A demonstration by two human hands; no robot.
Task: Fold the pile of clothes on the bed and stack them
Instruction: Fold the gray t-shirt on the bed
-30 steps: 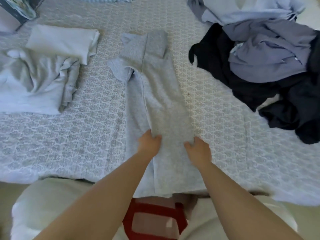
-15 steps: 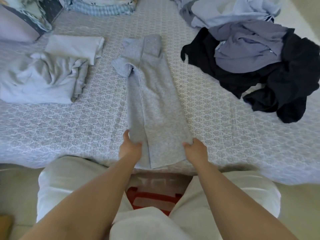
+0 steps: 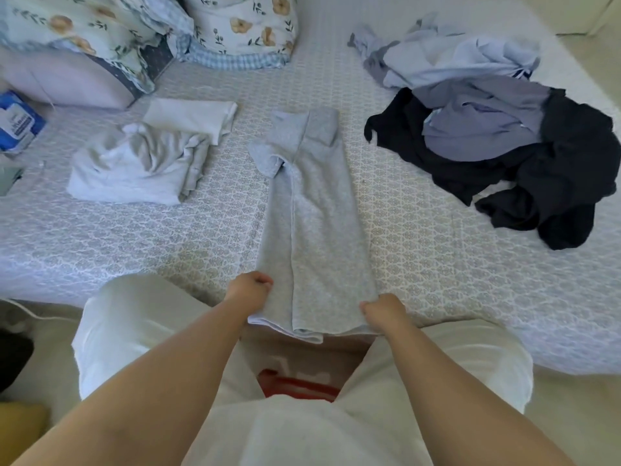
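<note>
A light grey T-shirt [image 3: 312,210] lies folded into a long narrow strip down the middle of the patterned bed [image 3: 134,243], its hem hanging over the near edge. My left hand [image 3: 248,292] grips the hem's left corner. My right hand [image 3: 383,312] grips the right corner. An unfolded pile [image 3: 497,139] of black, lilac and pale blue clothes lies at the right. A folded white garment [image 3: 191,117] and a rumpled pale grey one [image 3: 134,169] lie at the left.
Floral pillows and bedding [image 3: 144,31] fill the far left of the bed. A blue packet [image 3: 16,121] sits at the left edge. My knees in white trousers press against the bed's near edge.
Both hands slid down the grey shirt from its middle to the hem at the bed's edge and closed on its corners. The camera pulled back, showing more of the bed.
</note>
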